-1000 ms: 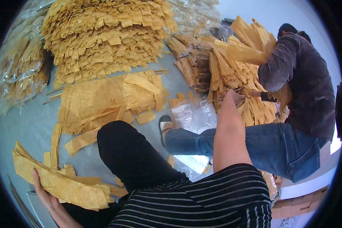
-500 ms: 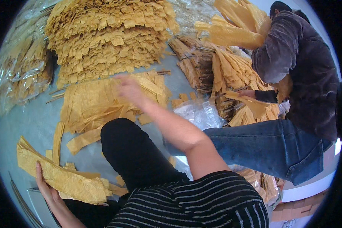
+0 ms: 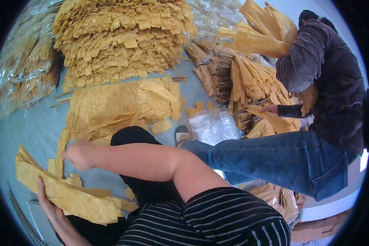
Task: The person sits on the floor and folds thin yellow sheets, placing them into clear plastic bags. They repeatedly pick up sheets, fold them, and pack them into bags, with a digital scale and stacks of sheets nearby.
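Note:
My left hand (image 3: 51, 205) grips a folded stack of thin yellow crinkled sheets (image 3: 69, 194) at the lower left, with the fingers underneath and the thumb along the near side. At the far side of that stack, my right hand (image 3: 80, 155) has its curled fingers at the edge of a narrow yellow strip (image 3: 61, 143). The strip looks pinched there, though the fingertips are partly hidden. Small yellow pieces (image 3: 73, 180) lie between the strip and the stack. Beyond my knee (image 3: 131, 137) is a wide layer of yellow sheets (image 3: 106, 98), with loose folded pieces on its near edge.
A tall pile of yellow sheets (image 3: 123, 37) stands at the back, with plastic-wrapped bundles (image 3: 28, 69) to its left. To the right, a co-worker (image 3: 328, 74) holds large yellow sheets beside stacked bundles on sticks (image 3: 254, 78). Clear plastic (image 3: 213, 125) lies by the co-worker's foot.
My right hand has swung from above the wide layer toward me and left, down to the narrow strip. My left hand still holds the stack in nearly the same place.

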{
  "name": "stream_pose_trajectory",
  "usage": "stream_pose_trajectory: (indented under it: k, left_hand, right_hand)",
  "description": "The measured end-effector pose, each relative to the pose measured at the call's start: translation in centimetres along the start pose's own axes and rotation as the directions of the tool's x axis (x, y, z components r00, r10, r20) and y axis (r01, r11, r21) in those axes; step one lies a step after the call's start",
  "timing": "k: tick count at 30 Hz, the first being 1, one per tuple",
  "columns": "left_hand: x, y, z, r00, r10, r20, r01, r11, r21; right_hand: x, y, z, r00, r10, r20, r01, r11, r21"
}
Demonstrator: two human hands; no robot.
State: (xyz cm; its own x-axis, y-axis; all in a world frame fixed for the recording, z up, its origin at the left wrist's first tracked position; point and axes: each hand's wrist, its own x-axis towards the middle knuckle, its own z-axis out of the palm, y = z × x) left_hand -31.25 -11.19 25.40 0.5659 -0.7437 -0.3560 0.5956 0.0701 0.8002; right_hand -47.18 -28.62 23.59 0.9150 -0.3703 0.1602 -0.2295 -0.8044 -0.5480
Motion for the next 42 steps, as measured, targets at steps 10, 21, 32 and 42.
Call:
stream_pose_trajectory:
  k: [10, 21, 32, 42]
  left_hand:
    - [-0.8, 0.3, 0.2, 0.999, 0.043, -0.029, -0.042, 0.998, 0.035]
    - [-0.8, 0.0, 0.3, 0.998, 0.042, -0.054, -0.041, 0.999, 0.027]
    - [-0.3, -0.2, -0.5, 0.998, 0.041, -0.047, -0.039, 0.998, 0.05]
    - [-0.3, -0.7, 1.0, 0.992, 0.125, -0.024, -0.125, 0.992, -0.012]
  right_hand:
    - [0.1, 0.1, -0.5, 0.999, -0.004, -0.051, 0.007, 0.999, 0.054]
    - [-0.1, 0.3, -0.7, 0.998, -0.019, -0.058, 0.023, 0.998, 0.06]
    - [-0.2, 0.4, -0.4, 1.0, 0.005, 0.006, -0.005, 0.999, 0.033]
    - [1.0, -1.6, 0.2, 0.975, 0.163, 0.154, -0.222, 0.795, 0.564]
